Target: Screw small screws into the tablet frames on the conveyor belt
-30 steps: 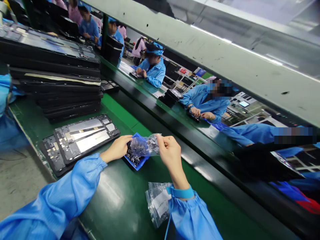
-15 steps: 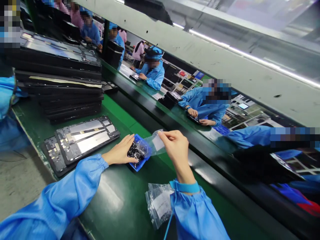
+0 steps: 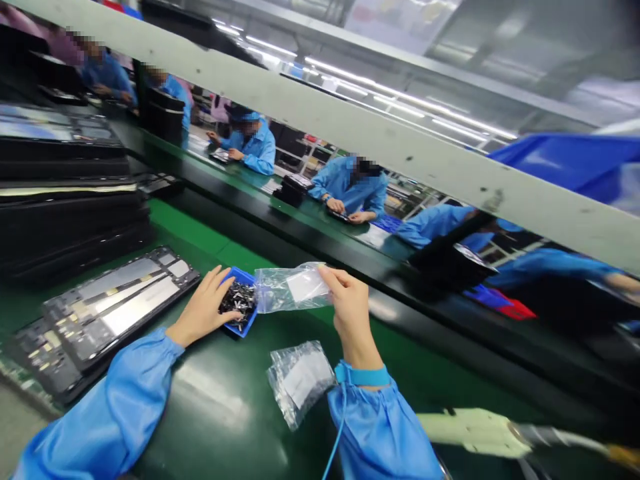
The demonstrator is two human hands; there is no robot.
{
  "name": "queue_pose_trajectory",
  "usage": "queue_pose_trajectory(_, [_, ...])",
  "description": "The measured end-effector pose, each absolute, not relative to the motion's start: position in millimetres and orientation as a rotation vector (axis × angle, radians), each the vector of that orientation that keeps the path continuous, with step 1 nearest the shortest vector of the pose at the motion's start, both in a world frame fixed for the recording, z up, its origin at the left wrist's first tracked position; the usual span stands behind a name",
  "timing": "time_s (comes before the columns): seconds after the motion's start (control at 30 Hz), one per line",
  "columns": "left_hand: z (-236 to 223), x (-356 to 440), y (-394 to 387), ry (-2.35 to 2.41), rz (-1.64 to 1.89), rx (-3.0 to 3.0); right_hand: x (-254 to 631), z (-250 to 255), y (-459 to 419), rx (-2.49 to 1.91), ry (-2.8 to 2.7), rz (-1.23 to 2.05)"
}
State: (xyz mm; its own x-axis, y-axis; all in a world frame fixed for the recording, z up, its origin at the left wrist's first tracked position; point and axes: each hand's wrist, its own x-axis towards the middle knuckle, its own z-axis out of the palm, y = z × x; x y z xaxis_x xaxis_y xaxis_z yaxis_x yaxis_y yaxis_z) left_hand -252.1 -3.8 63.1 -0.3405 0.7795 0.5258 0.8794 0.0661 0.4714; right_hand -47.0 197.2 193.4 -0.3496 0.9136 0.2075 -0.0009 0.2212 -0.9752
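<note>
My left hand grips the near-left side of a small blue parts box, its thumb and fingers spread around the rim. Inside the box lies a heap of small dark and silvery metal parts, too small to name. Between thumb and fingers my right hand pinches one end of a clear plastic bag with a white label. The bag looks flat, and its other end reaches the box's right edge. Below it on the green bench lie more clear bags with a white label.
Opened tablet-like devices lie left of the box, with a tall stack of black ones behind. A pale-green handheld tool with a cable is at lower right. Co-workers in blue sit across the line, below a pale beam.
The bag's end has come out of the box and away to the right, held by my right hand. My left hand stays on the box. The view has turned right, showing the green tool.
</note>
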Motion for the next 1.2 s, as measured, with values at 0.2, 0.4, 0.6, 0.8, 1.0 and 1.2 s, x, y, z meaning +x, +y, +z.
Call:
queue_pose_trajectory(0.2, [80.6, -168.1, -5.6, -1.851, -1.226, -2.137, 19.6, 154.4, 203.6, -1.070, -1.498, 1.323])
queue_pose_trajectory(0.4, [61.8, -130.4, 5.4, -2.070, -0.921, -2.647, 86.1, 120.6, 203.0, -1.233, -1.598, 1.162])
queue_pose_trajectory(0.6, [62.3, -132.6, 28.0, -2.200, -0.834, -2.665, 110.8, 81.1, 182.3, -1.293, -1.759, 1.128])
queue_pose_trajectory(0.8, [56.7, -135.0, 27.2, -2.431, -0.984, -2.456, 112.6, 68.2, 148.8, -1.147, -2.056, 0.824])
queue_pose_trajectory(1.0, [65.9, -136.2, 16.0, -2.571, -1.136, -2.392, 110.6, 78.7, 138.8, -1.139, -2.154, 1.098])
queue_pose_trajectory(1.2, [74.5, -122.4, 12.5, -2.803, -1.424, -2.348, 93.7, 71.5, 129.9, -1.264, -2.259, 1.032])
